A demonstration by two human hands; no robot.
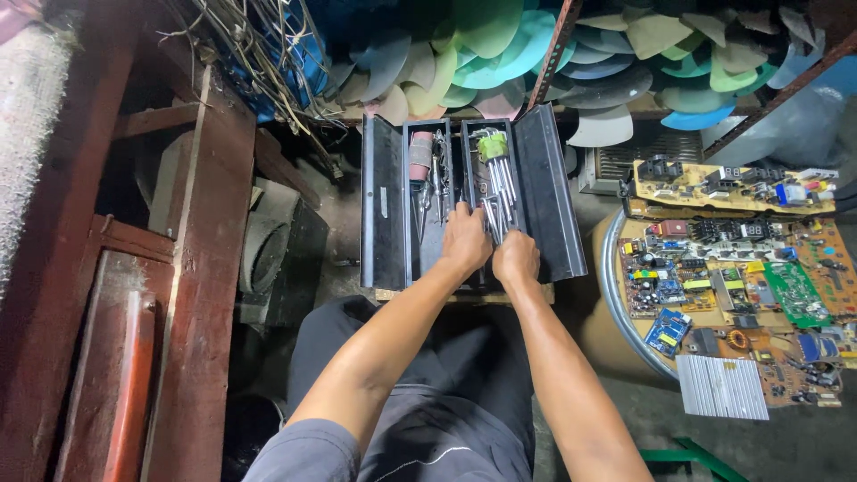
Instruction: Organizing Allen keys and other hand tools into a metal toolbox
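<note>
In the middle of the frame, the open toolbox [384, 205] is reached by both hands. The left hand [464, 243] and right hand [515, 259] are laid palm-down, fingers curled, on the long tools [500, 192], which run lengthwise up the frame away from them; whether anything is gripped cannot be told.

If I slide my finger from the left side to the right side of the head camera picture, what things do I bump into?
Red-brown wooden frame → open black toolbox → left hand → right hand → pile of circuit boards on the round drum.
</note>
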